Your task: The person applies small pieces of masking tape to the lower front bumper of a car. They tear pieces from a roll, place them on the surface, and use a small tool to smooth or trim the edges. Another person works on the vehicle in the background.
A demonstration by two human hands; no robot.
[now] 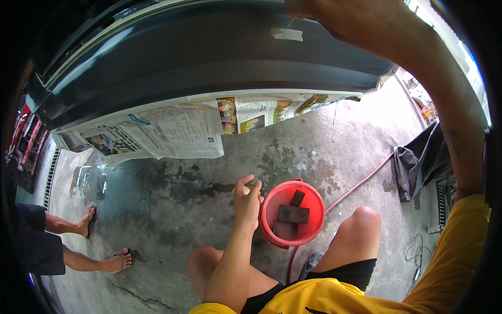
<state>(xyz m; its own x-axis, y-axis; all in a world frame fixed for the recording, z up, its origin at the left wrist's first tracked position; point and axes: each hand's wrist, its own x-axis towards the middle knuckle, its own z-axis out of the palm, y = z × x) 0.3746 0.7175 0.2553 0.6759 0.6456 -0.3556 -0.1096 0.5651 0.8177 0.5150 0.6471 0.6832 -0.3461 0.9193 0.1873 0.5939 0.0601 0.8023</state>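
Observation:
My right hand [319,11] is at the upper edge of the view, against a dark grey vehicle panel [209,55]; its fingertips are mostly cut off. Just below it, a short strip of pale tape [287,34] sticks to the panel. My left hand [247,205] hovers over my knees, beside the left rim of a red bucket [266,206]. Its fingers are partly curled, and a small pale patch shows between them that I cannot make out. Several dark rectangular blocks [294,214] lie inside the bucket. Newspaper sheets [178,131] hang along the panel's lower edge.
Another person's legs [78,261] in sandals stand at the left. A pink hose [361,183] runs across the wet-stained concrete floor [172,214] by the bucket. Dark cloth [421,162] drapes at the right, above a thin cable [417,254].

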